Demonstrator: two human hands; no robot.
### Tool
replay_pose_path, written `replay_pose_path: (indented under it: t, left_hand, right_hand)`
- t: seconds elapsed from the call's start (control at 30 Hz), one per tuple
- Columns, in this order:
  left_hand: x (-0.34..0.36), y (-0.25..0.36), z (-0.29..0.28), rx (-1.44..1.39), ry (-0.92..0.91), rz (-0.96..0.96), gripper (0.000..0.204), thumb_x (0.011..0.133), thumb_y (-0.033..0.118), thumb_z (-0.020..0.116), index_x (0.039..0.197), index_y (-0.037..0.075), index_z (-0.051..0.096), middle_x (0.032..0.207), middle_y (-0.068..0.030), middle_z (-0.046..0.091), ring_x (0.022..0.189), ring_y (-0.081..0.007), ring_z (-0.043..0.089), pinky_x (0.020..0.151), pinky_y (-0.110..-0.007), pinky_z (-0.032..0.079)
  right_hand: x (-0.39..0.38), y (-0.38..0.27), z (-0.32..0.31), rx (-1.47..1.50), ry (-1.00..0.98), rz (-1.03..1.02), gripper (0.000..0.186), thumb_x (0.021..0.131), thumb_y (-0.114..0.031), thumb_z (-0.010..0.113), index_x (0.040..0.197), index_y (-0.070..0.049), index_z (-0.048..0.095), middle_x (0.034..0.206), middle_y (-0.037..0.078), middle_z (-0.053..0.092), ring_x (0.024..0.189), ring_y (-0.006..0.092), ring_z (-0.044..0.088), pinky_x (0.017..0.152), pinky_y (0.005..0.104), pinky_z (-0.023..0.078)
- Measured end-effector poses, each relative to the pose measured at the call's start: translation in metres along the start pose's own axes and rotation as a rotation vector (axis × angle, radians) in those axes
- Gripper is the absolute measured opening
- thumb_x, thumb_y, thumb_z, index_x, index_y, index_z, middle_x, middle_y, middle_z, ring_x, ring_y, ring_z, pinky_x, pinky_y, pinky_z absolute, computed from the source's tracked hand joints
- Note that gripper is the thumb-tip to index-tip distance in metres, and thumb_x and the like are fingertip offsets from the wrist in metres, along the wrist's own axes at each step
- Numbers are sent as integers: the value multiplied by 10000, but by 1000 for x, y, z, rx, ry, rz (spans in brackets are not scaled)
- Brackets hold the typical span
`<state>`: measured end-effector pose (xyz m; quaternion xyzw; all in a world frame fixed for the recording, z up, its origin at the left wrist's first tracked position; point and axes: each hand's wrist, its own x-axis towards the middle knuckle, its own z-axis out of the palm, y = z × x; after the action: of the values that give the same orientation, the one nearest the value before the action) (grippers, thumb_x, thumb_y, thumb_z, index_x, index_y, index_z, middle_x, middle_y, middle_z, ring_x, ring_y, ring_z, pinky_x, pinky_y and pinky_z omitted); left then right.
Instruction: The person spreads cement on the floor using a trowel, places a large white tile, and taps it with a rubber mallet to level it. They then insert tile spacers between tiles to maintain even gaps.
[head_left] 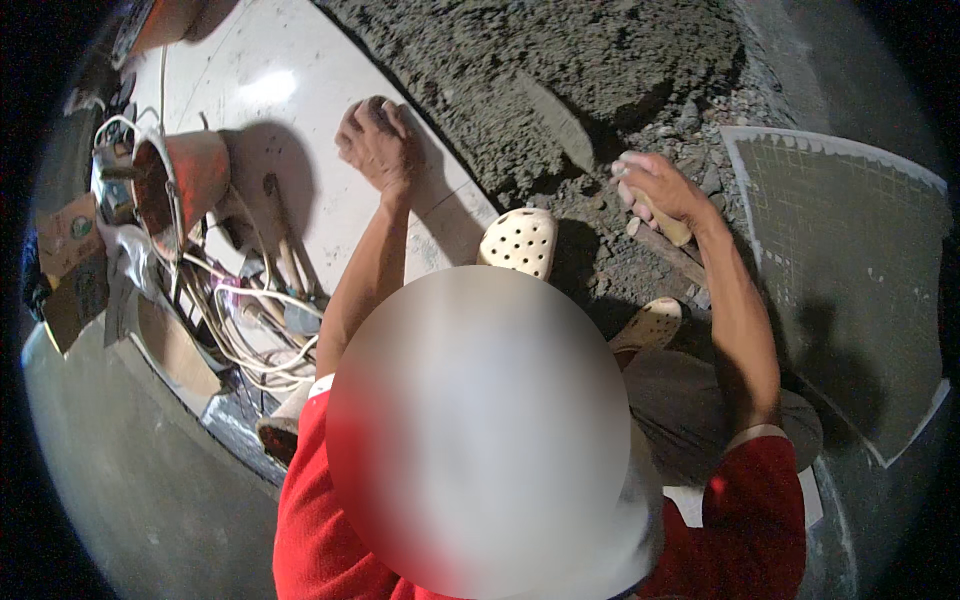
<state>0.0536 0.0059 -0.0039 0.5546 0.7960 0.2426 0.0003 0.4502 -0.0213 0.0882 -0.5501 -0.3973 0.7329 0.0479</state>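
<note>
My left hand [377, 145] rests on the large white tile [250, 60] near its dark edge, fingers bent and slightly apart. My right hand [655, 190] grips a trowel by its pale wooden handle [676, 229]. The trowel's grey blade [560, 122] lies in the bed of wet grey mortar [630, 50] beside the tile. A short wooden stick [668, 255] lies on rubble just below that hand. A cream perforated clog [518, 242] is at the tile's edge, with another [650, 325] among the rubble. A blurred oval hides the lower middle of the view.
An orange bucket [180, 180] stands on the left, among wooden-handled tools [285, 240], tangled white cords [250, 340] and torn cardboard [70, 260]. At right lies a grey panel [840, 260] with a grid pattern. A second container [150, 25] is at the top left.
</note>
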Motion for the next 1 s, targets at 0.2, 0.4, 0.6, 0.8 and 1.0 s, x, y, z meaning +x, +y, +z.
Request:
replay_pose_path:
  t: [0.2, 0.4, 0.6, 0.8, 1.0]
  left_hand:
    - [-2, 10, -7, 42, 13, -11, 277, 1003, 356, 574, 1186, 167, 662, 1311, -120, 588, 1267, -373, 476, 1090, -528, 335]
    - [-1, 6, -4, 40, 0, -26, 287, 1010, 366, 577, 1201, 167, 656, 1335, -121, 572, 1274, -360, 468, 1087, -518, 344]
    - [1, 2, -4, 34, -14, -35, 306, 1016, 371, 576, 1224, 158, 644, 1342, -131, 565, 1276, -364, 462, 1095, -518, 327]
    - [-2, 6, -9, 23, -26, 3, 300, 1021, 361, 569, 1225, 153, 640, 1335, -136, 567, 1280, -369, 459, 1103, -519, 317]
    - [-2, 6, -6, 43, -17, -49, 297, 1021, 356, 566, 1227, 156, 643, 1335, -128, 572, 1280, -364, 461, 1106, -517, 317]
  right_hand:
    - [-23, 1, -62, 7, 252, 16, 342, 1043, -365, 553, 1155, -48, 617, 739, -30, 550, 503, 44, 503, 397, 235, 416]
    - [-36, 1, -67, 192, 320, -16, 337, 1039, -358, 560, 1146, -42, 610, 764, -28, 558, 506, 48, 500, 400, 235, 420]
    - [-13, 13, -19, 47, 20, -60, 360, 1042, -359, 551, 1150, -22, 614, 765, -23, 543, 502, 57, 497, 391, 241, 432]
    - [-27, 9, -50, 53, 263, -57, 327, 1044, -353, 543, 1123, -48, 628, 743, -24, 545, 500, 58, 507, 383, 252, 433]
    - [-22, 5, -19, -87, 15, -63, 255, 1045, -333, 558, 1045, -83, 609, 727, -25, 543, 503, 60, 519, 380, 255, 431]
